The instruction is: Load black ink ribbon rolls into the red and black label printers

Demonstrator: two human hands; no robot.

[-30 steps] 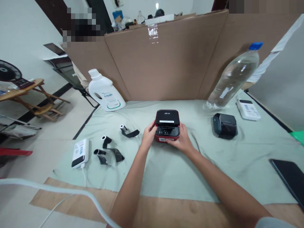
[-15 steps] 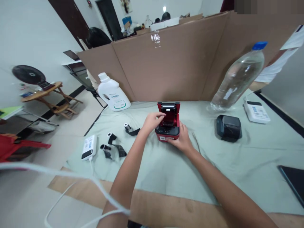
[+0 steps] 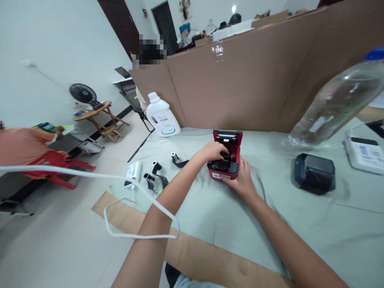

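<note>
Red plastic marks the small printer (image 3: 224, 168) that sits near the middle of the worktop (image 3: 210, 208), on a pale green cloth. Its lid stands open and upright at the back, showing a dark compartment inside. The left hand (image 3: 213, 151) reaches into that open compartment from the left, fingers curled down onto something dark inside; whether they pinch anything cannot be told. The right hand (image 3: 241, 182) wraps around the printer's front right corner, fingers closed on the red casing and steadying it on the cloth.

To the left of the printer lie three small dark rolls (image 3: 156, 176) with loose strips trailing from them, and beside those a white power bank (image 3: 133, 173) near the cloth's edge. A white detergent jug (image 3: 163, 117) stands at the back left corner against a brown cardboard screen (image 3: 240, 80). A thin white cable (image 3: 120, 188) loops across the left forearm. To the right, well apart from the red printer, rests a black printer (image 3: 314, 173), and behind it a large clear water bottle (image 3: 336, 108) leans tilted against the cardboard. A white device (image 3: 364, 154) lies at the far right edge.
</note>
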